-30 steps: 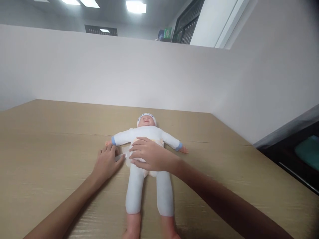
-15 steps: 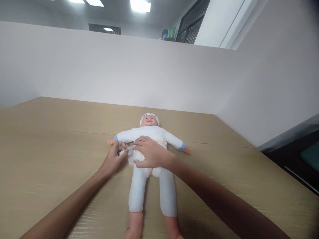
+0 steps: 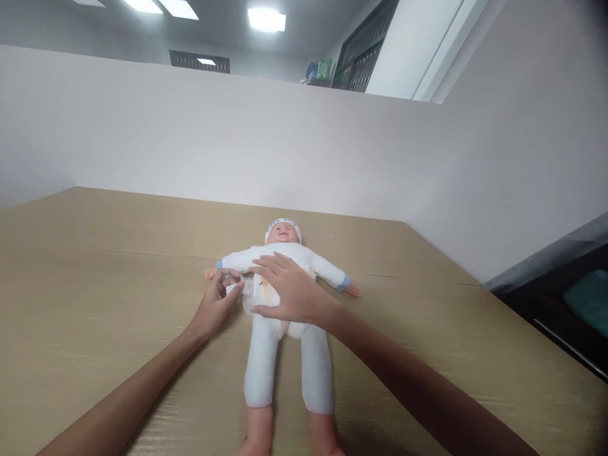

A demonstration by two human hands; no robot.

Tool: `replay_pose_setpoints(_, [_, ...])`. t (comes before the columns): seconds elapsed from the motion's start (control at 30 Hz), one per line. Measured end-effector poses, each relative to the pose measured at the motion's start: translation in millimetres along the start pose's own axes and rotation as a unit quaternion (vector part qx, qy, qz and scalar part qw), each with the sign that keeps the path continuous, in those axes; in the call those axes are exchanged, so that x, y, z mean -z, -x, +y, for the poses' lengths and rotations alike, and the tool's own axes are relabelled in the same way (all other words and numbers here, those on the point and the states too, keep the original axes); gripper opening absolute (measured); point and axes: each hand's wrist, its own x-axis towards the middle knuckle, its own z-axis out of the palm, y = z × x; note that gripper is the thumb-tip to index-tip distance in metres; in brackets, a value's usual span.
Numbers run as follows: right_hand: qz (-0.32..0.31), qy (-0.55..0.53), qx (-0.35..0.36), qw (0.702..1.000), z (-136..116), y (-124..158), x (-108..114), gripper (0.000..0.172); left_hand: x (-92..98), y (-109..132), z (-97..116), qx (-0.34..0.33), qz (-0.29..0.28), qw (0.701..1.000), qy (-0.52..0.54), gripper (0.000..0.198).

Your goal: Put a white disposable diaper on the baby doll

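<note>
A baby doll (image 3: 284, 354) in a white suit and cap lies face up on the tan table (image 3: 95, 304), arms spread, legs toward me. A white diaper (image 3: 251, 297) wraps its waist. My left hand (image 3: 216, 304) pinches the diaper's side tab at the doll's right hip. My right hand (image 3: 285, 288) lies flat across the doll's belly, fingers stretched out, pressing on the diaper front.
A white partition wall (image 3: 237, 139) stands behind the table. At the right, past the table's edge, is a dark piece of furniture (image 3: 560, 297) with something teal on it.
My left hand rose from the table beside the doll, took hold of the diaper tab and drew it toward the belly. My right hand stayed on the belly.
</note>
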Motion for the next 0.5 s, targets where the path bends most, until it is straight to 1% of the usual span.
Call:
replay_pose_setpoints(0.1, [0.04, -0.009, -0.049, 0.998, -1, 9, -2, 0.057, -3.1, 1, 1, -0.007, 0.007, 1.0, -0.009, 0.035])
replay_pose_setpoints(0.17, [0.046, -0.025, -0.067, 0.996, -1, 13, -8, 0.053, -7.0, 0, 1, -0.013, 0.003, 1.0, 0.004, 0.035])
replay_pose_setpoints(0.2, [0.046, -0.034, -0.073, 0.996, -1, 14, -11, 0.055, -9.3, 0, 1, -0.015, -0.001, 1.0, 0.016, 0.035])
replay_pose_setpoints(0.33, [0.055, -0.056, -0.105, 0.991, 0, 16, -20, 0.073, -20.0, -4, 2, -0.013, -0.015, 0.998, 0.051, 0.036])
replay_pose_setpoints(0.5, [0.062, -0.069, -0.12, 0.988, 0, 17, -22, 0.083, -37.7, -12, 8, -0.014, -0.034, 0.998, 0.055, 0.032])
